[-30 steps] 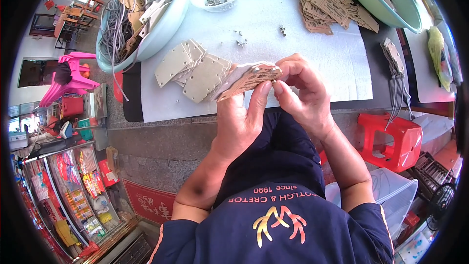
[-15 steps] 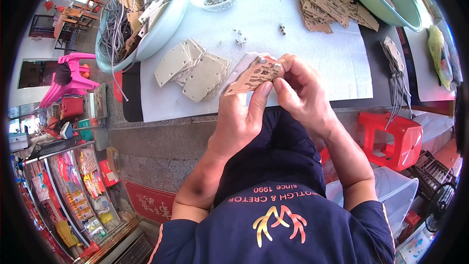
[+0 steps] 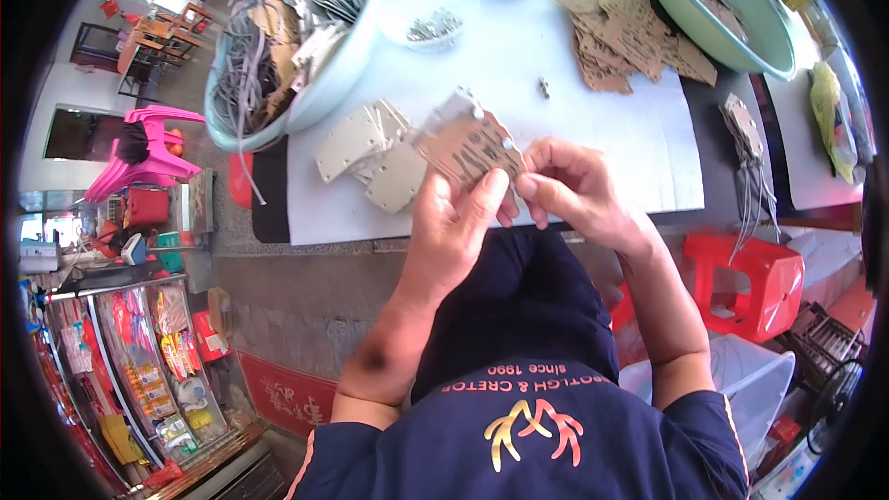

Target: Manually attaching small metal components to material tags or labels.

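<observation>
Over the front edge of the white-covered table, my left hand (image 3: 454, 218) grips a brown card (image 3: 474, 148) with dark printing, thumb on its face. A pale card edge shows behind it, and small metal pieces sit at its rim. My right hand (image 3: 579, 190) is closed in a pinch at the card's lower right corner; whatever lies between those fingertips is hidden. Left of the held card lies a loose stack of cream cards (image 3: 356, 143) with punched holes. A few small metal pieces (image 3: 544, 88) rest on the white sheet (image 3: 611, 148) beyond my hands.
Clear bowls (image 3: 431, 30) of small metal parts stand at the back. A blue basin (image 3: 356, 46) with grey cords is left; a pile of brown cards (image 3: 630, 23) and a green basin (image 3: 759, 46) are right. Corded cards (image 3: 744, 125) hang at the right edge, above a red stool (image 3: 773, 287).
The held card has turned, showing more of its printed face. My right fingers have slid lower along its right edge. The view has shifted slightly.
</observation>
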`<move>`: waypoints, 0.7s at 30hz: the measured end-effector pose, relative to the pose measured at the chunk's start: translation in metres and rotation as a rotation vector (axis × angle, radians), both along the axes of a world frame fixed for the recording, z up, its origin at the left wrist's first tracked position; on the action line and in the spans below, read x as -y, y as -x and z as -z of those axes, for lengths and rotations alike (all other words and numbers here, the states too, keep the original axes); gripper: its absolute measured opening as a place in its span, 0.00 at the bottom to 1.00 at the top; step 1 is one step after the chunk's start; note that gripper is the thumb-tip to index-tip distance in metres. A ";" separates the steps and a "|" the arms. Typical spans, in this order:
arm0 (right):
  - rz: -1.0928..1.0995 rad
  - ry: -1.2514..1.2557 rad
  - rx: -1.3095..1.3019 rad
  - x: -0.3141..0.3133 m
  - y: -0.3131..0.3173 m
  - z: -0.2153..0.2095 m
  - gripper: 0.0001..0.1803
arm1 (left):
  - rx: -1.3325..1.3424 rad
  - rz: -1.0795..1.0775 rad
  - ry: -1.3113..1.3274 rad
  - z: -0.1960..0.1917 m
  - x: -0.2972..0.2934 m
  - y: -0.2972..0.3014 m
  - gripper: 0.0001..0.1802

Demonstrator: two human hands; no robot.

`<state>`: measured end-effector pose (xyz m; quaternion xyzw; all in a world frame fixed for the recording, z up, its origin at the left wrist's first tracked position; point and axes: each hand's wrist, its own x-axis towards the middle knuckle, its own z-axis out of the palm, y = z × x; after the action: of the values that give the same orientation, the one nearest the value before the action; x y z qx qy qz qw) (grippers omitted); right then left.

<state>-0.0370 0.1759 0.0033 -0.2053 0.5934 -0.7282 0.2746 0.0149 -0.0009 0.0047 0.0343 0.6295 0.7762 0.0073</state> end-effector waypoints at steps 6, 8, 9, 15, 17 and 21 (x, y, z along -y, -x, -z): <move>0.069 -0.172 -0.050 -0.024 0.000 -0.015 0.11 | 0.004 -0.085 0.003 -0.011 -0.005 0.007 0.14; 0.096 -0.215 -0.112 -0.037 0.011 -0.027 0.11 | 0.000 -0.090 0.014 -0.005 0.000 0.005 0.12; 0.097 -0.246 -0.151 -0.045 0.017 -0.034 0.11 | 0.018 -0.121 0.038 -0.003 0.001 0.005 0.11; 0.767 0.198 -0.028 -0.101 0.071 -0.079 0.11 | -0.071 -0.132 0.043 0.004 0.007 -0.003 0.07; 0.725 0.342 0.071 -0.116 0.082 -0.084 0.15 | -0.076 -0.142 0.047 0.004 0.008 -0.004 0.07; 0.602 0.297 0.110 -0.104 0.074 -0.074 0.16 | -0.083 -0.145 0.092 0.001 0.007 -0.008 0.07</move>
<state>-0.1106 0.2800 0.0773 -0.0190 0.4989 -0.8652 0.0461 0.0229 -0.0081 0.0032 0.0203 0.6652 0.7428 -0.0733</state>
